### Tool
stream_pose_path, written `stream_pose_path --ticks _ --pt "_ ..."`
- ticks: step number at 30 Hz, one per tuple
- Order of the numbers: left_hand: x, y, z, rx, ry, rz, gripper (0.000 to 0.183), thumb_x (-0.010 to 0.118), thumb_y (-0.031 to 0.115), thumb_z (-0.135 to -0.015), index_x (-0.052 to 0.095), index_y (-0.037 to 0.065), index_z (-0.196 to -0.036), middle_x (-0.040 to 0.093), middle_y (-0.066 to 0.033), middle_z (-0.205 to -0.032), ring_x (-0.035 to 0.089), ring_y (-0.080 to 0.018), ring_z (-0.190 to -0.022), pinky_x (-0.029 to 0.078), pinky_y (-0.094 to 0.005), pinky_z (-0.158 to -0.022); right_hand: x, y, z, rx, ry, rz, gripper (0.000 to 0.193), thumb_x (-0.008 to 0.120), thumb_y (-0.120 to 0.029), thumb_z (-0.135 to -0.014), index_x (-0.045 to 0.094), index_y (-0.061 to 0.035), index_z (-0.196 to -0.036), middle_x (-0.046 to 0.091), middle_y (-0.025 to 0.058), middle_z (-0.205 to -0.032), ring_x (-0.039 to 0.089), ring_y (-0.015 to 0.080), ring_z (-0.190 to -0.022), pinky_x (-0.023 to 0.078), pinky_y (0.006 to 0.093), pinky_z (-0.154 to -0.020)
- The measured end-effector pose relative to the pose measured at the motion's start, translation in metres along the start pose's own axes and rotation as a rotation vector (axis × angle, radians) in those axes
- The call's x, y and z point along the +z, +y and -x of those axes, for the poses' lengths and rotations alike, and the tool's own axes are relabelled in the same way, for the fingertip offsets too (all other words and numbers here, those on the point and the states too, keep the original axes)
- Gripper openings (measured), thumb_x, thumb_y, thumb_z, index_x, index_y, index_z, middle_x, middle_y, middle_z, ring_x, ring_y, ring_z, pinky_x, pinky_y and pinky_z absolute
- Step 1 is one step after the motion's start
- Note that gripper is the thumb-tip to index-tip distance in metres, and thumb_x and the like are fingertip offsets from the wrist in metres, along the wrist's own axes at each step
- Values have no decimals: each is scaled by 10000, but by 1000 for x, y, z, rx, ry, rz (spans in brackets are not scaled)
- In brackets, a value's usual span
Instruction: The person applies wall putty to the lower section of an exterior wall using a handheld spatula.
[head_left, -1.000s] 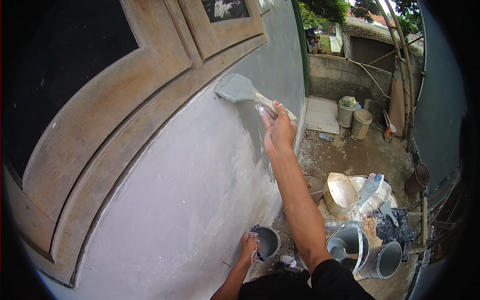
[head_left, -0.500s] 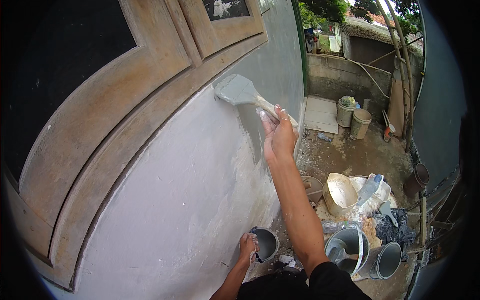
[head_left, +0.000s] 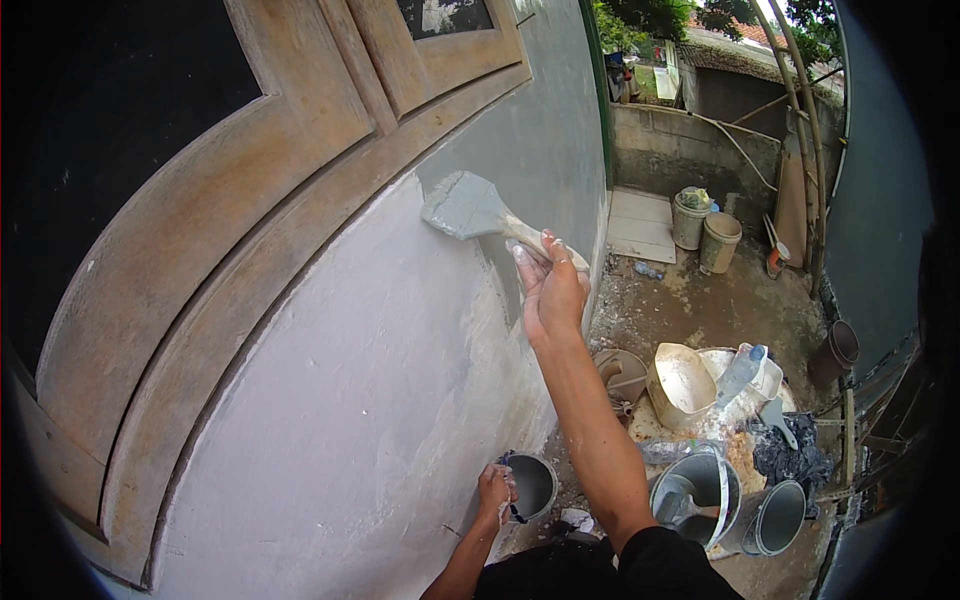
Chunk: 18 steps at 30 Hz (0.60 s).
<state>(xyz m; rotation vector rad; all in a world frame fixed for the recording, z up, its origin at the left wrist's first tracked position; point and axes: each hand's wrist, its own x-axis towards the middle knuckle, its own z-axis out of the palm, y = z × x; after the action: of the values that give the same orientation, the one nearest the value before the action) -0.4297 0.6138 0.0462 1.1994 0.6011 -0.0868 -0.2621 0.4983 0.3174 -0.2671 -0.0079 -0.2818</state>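
Observation:
My right hand (head_left: 553, 290) is closed round the pale handle of a wide paintbrush (head_left: 468, 208). Grey paint coats the brush, and its bristles lie against the wall (head_left: 340, 400) just below the wooden window frame (head_left: 270, 235). Grey covers the wall beyond the brush; the nearer part is whitish. Low down by the wall, my left hand (head_left: 497, 493) grips the rim or handle of a small dark bucket (head_left: 533, 487) with grey paint inside; exactly which part it holds is hard to see. White smears mark the fingers of my right hand.
To the right stand a grey bucket (head_left: 697, 490) with a brush in it, another bucket (head_left: 778, 518), a cut-open cream container (head_left: 682, 385), a spare brush (head_left: 778, 424) and black plastic (head_left: 795, 462). Two pails (head_left: 720, 244) (head_left: 690, 218) are farther back near a block wall (head_left: 690, 150).
My right hand has brought the brush slightly down and left along the wall, below the window frame. My left hand and the small bucket stay in place.

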Motion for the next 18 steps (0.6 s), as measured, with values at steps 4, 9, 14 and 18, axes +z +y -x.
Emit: stream_pose_path --ticks 4,9,14,18 --pt "1 2 -3 -44 -15 18 98 384 140 -838 429 62 -801 380 -23 -580 328 -94 -425 256 -219 -358 11 -4 -14 -20 -70 -83 223 502 -47 -801 414 84 -959 463 158 -988 533 259 -904 496 346 -804" --pt "1 4 0 -28 1 38 94 394 141 -836 425 61 -796 370 -22 -565 323 -94 -417 249 -223 -352 -9 13 -9 43 11 -6 223 501 -45 -800 417 82 -963 467 161 -1002 533 251 -904 498 347 -796" --pt "-2 0 -5 -13 -20 18 91 407 141 -830 420 60 -790 374 -23 -573 322 -96 -418 262 -224 -359 -22 1 -7 35 23 -1 237 507 -45 -795 417 82 -974 474 158 -990 531 257 -911 500 346 -787" --pt "-1 -2 -5 -4 -5 10 88 406 136 -826 418 58 -788 376 -23 -577 327 -98 -420 267 -225 -358 11 -8 -21 -39 -44 -42 234 507 -44 -796 417 84 -971 465 160 -990 530 260 -910 495 345 -798"
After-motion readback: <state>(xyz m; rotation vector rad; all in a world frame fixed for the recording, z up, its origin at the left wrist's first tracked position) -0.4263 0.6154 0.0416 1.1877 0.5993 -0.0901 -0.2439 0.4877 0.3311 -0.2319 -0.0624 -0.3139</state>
